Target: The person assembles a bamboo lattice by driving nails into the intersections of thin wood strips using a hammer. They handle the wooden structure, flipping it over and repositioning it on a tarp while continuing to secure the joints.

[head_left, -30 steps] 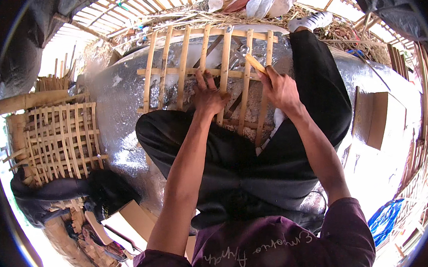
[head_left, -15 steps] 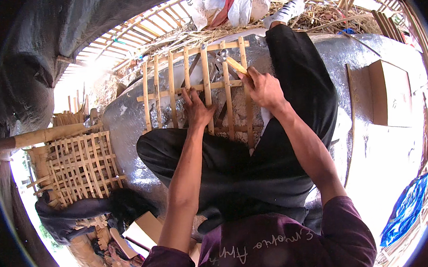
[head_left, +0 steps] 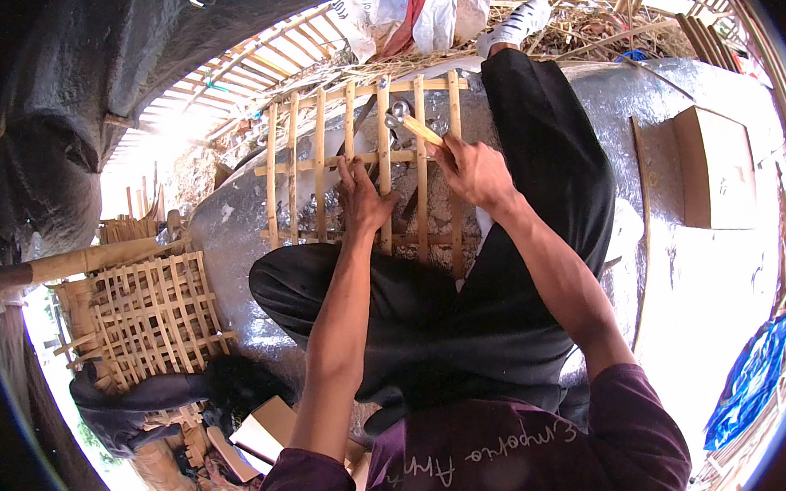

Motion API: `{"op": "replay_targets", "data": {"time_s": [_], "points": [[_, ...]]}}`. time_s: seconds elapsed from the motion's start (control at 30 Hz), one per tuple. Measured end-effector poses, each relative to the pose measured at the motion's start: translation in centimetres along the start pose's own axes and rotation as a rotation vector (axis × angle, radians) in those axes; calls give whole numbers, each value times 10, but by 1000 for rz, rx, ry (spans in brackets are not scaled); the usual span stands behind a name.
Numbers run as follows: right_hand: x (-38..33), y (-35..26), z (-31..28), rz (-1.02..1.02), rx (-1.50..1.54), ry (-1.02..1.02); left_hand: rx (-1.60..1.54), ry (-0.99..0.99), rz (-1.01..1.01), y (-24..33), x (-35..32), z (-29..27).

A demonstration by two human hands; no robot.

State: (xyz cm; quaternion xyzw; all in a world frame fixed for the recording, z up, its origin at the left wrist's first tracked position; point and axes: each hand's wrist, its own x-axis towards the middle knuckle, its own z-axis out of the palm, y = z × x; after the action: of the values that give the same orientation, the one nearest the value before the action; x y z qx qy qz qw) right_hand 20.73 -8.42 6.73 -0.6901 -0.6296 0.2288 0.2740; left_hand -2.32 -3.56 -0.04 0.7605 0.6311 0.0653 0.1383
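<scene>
A bamboo lattice frame (head_left: 320,191), made of upright slats nailed over crossbars, lies before my folded legs. My left hand (head_left: 366,200) steadies it, fingers bent over the middle crossbar and thumb against a slat. My right hand (head_left: 478,172) is closed round the yellowish wooden handle of a hammer (head_left: 422,130). Its shiny metal head is over the upper part of the frame, beside a slat right of the middle. Whether the head touches the bamboo I cannot tell. Some grey metal pieces show behind the slats near the hammer head.
Silvery sheeting (head_left: 232,227) covers the ground. A woven bamboo panel (head_left: 152,311) lies at the left, by a person in dark clothes (head_left: 147,387). A cardboard box (head_left: 716,168) stands at the right, with blue plastic (head_left: 748,378) below. Dry straw (head_left: 591,35) and sacks lie at the far side.
The hammer head has come down and slightly left, with my right hand shifting a little the same way. My left hand keeps its hold, and the frame has moved slightly right relative to my leg.
</scene>
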Motion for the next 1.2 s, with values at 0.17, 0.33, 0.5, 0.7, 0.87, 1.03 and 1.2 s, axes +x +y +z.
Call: {"op": "replay_targets", "data": {"time_s": [0.17,0.33,0.5,0.7,0.87,1.03,1.2], "points": [[1,2,5,-7,-14,-44,-84,3,-8,-4,3,1],[-1,7,16,-135,-115,12,-43,45,84,-8,-3,0],[4,4,17,-137,-123,-74,-150,98,156,-18,-1,-8],[4,1,21,-145,-92,-75,-95,94,110,-12,-5,-7],[2,1,24,-203,-165,-95,17,78,95,-11,-5,0],[5,0,24,-237,-166,-62,53,44,44,-4,-3,3],[6,-6,20,-255,-215,-78,-80,80,74,-7,-2,-2]]}}
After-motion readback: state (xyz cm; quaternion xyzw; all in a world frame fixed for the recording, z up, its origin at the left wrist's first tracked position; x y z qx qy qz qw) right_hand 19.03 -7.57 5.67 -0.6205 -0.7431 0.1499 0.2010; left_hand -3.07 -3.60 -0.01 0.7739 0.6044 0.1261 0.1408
